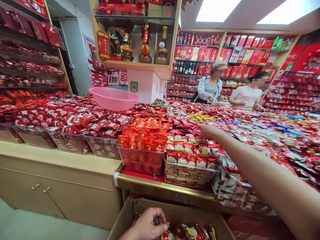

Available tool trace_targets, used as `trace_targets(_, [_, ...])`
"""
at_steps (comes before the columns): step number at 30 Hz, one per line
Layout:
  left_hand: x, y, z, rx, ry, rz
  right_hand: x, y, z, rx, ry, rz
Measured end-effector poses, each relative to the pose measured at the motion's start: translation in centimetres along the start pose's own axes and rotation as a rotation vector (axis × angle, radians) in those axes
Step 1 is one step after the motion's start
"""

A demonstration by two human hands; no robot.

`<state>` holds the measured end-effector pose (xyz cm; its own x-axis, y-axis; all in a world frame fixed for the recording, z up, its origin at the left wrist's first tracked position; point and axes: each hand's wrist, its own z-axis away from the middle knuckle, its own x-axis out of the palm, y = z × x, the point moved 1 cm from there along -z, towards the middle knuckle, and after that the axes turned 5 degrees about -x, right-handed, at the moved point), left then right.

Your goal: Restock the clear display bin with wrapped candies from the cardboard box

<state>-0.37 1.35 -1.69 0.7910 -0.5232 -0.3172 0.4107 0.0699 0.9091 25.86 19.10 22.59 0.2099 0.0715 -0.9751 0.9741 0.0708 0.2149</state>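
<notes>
My left hand (150,223) is low in the view, inside an open cardboard box (180,210) that holds red and gold candy packets (192,232). Its fingers are curled, and thumb and forefinger close on the edge of one packet. My right arm reaches in from the right, with my right hand (207,132) over the back of a clear bin (190,170) stacked with durian candy packets (191,159). The fingers of that hand point down and away, so their grip is hidden.
Left of the durian bin stands a bin of orange-red packets (142,143). More candy covers the counter, with a pink basket (113,98) on top. Two people (211,85) stand behind it. Above hangs a display cabinet (135,63); a beige cupboard (62,180) is at left.
</notes>
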Motion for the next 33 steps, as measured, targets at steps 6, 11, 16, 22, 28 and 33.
trace_targets(6, [-0.1, -0.7, -0.2, -0.004, 0.016, -0.029, 0.5, -1.6, 0.3, -0.054, 0.107, -0.104])
trace_targets(11, [-0.6, 0.3, 0.3, 0.053, 0.099, 0.041, -2.9, -5.1, 6.3, -0.098, 0.446, -0.325])
trace_targets(16, [-1.0, 3.9, 1.9, 0.252, 0.129, 0.368, 1.9, -12.3, 17.9, -0.601, 0.239, -0.995])
trace_targets(22, [0.1, 5.7, 2.3, 0.405, 0.17, 0.477, 15.6, -17.3, 21.8, -0.323, -0.068, -1.819])
trace_targets(28, [1.7, 4.0, 1.1, 0.302, 0.032, 0.546, 17.9, -16.8, 21.2, 0.019, 0.094, -2.072])
trace_targets(33, [2.2, 3.0, 0.2, 0.104, -0.067, 0.5, 18.2, -15.9, 20.8, 0.129, 0.093, -2.064])
